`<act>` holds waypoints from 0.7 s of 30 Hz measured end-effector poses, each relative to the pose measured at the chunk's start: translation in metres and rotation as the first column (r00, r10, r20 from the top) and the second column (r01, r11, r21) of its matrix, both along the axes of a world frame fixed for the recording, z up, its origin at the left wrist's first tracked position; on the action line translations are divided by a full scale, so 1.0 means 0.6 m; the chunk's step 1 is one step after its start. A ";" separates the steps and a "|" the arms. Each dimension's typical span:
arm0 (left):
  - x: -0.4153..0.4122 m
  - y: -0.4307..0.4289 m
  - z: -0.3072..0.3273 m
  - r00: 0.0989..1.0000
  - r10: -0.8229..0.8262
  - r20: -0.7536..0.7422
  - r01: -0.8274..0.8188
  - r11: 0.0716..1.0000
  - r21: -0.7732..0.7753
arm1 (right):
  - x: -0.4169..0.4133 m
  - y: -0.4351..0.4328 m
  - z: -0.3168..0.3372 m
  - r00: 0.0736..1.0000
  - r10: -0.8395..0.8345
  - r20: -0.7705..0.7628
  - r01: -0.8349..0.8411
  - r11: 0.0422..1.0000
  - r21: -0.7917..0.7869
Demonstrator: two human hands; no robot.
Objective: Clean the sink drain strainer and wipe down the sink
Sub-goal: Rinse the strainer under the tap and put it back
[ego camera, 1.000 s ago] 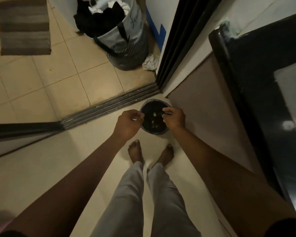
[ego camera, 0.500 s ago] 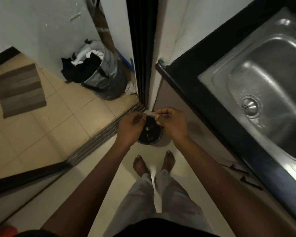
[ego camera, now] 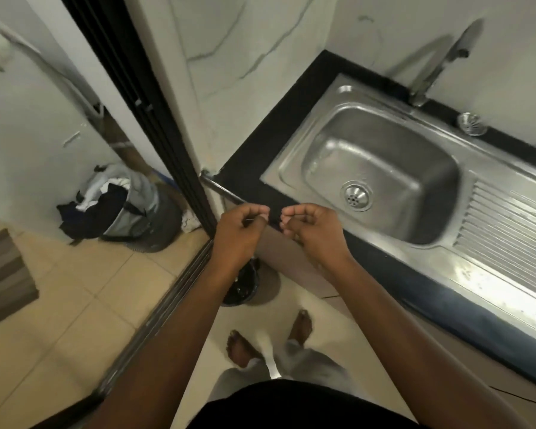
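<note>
Standing at the counter's corner, the person curls both hands loosely; left hand pinches something thin, right hand looks empty. Strainer sits in the sink at two o'clock: lifting it out seems next.

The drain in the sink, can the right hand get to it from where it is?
Probably yes. The right hand is curled up near the counter's front edge, and the drain sits just beyond it in the sink. Nothing lies in the basin between them.
</note>
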State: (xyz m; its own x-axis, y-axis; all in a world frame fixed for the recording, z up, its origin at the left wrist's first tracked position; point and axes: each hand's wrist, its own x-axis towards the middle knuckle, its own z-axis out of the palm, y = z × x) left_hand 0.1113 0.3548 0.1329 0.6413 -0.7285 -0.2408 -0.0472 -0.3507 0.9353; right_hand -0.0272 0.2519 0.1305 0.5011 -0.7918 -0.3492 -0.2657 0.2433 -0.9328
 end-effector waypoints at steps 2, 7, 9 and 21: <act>-0.019 -0.028 0.014 0.999 -0.042 -0.008 0.042 0.999 -0.018 | -0.025 -0.021 0.014 0.997 -0.060 0.040 0.059 0.998 0.028; -0.070 -0.103 0.038 0.990 -0.140 -0.006 0.140 0.990 -0.016 | -0.094 -0.076 0.040 0.984 -0.152 0.096 0.151 0.988 0.012; -0.093 -0.134 0.048 0.987 -0.160 -0.014 0.160 0.987 -0.016 | -0.125 -0.102 0.049 0.978 -0.177 0.115 0.178 0.984 0.004; -0.203 -0.298 0.074 0.976 -0.219 0.003 0.219 0.975 -0.045 | -0.257 -0.240 0.060 0.954 -0.282 0.105 0.285 0.958 -0.015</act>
